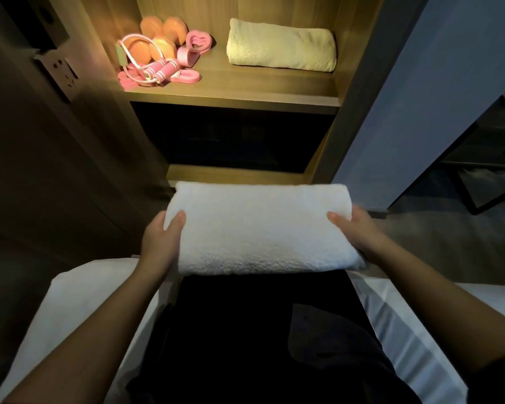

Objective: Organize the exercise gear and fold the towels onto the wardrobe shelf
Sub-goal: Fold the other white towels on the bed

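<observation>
on the left of the lit shelf [239,93] sits the gear, bunched together: orange dumbbells [158,36], a pink rope [158,72] and other pink pieces [197,42]. lower and nearer, the left hand [159,243] grips the left end of the white towel [260,228], thumb laid on top and fingers tucked beneath, out of sight. the towel is folded into a thick oblong and held level in the air before the wardrobe, over the person's lap and the bed [79,301], well below the shelf and not yet on it. it looks like plush terry, so it is likely light, soft and limp, with no stiffness of its own. held by one end or by the top layer alone, it would probably droop and the folds would slide apart. the fuzzy pile should give good grip, and nothing about it is fragile. the best hold seems to be the present one, with palms under both short ends and thumbs clamping the layers from above. on the right of the shelf a cream towel [280,46] lies folded, apart from the gear; it would make a soft, yielding base if the white one goes on top. the right hand [359,233] mirrors the left at the towel's right end, thumb over it and fingers under.
</observation>
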